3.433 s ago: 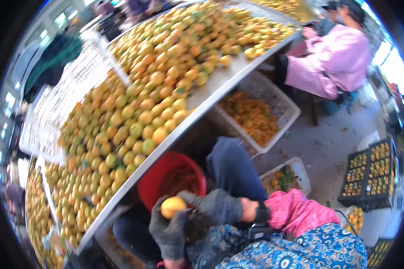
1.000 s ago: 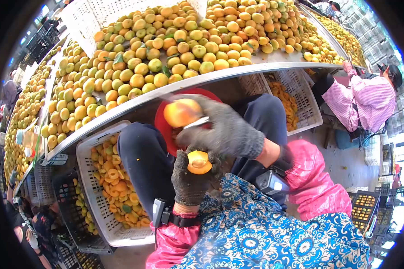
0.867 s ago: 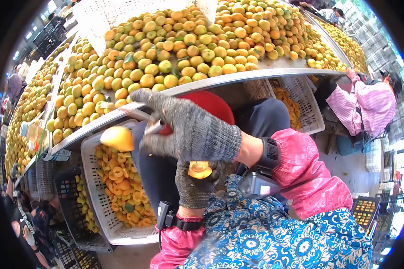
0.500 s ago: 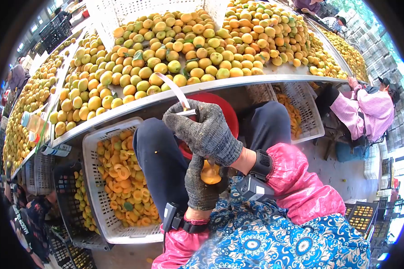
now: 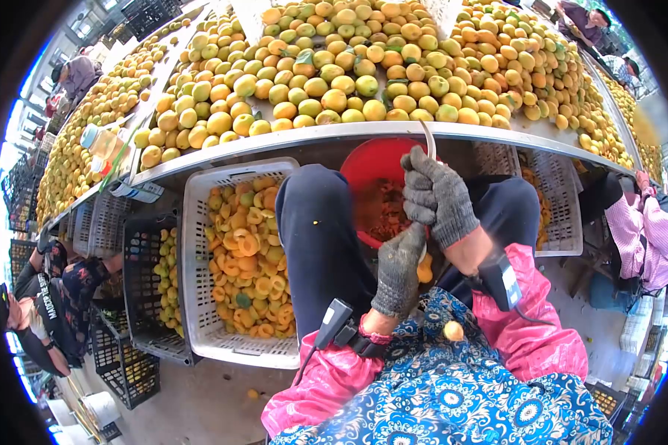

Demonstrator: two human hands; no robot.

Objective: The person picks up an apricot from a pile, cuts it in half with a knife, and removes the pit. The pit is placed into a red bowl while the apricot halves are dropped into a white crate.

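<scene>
My right hand (image 5: 439, 199), in a grey knitted glove, is closed around a knife (image 5: 429, 139) whose thin curved blade points up toward the table edge. Just below it, my left hand (image 5: 398, 276), gloved alike, is closed on an apricot (image 5: 424, 268); only part of the fruit shows past the fingers. The two hands touch or nearly touch. Beneath them, between my knees, is a red basin (image 5: 358, 165) with brownish bits (image 5: 390, 215) inside. A small pale orange piece (image 5: 453, 331) shows over my blue patterned apron (image 5: 490, 400).
A metal-edged table (image 5: 312, 138) heaped with apricots (image 5: 334, 81) spans the front. At my left stand a white crate (image 5: 191, 297) of halved apricots and a black crate (image 5: 137, 297). Another white crate (image 5: 568, 215) is at right. Several people work nearby; a bottle (image 5: 105, 141) lies on the table.
The view has shifted, so things appear farther right and the basin shows more. My right hand has turned, with the blade now upright, and the left hand covers more of the apricot.
</scene>
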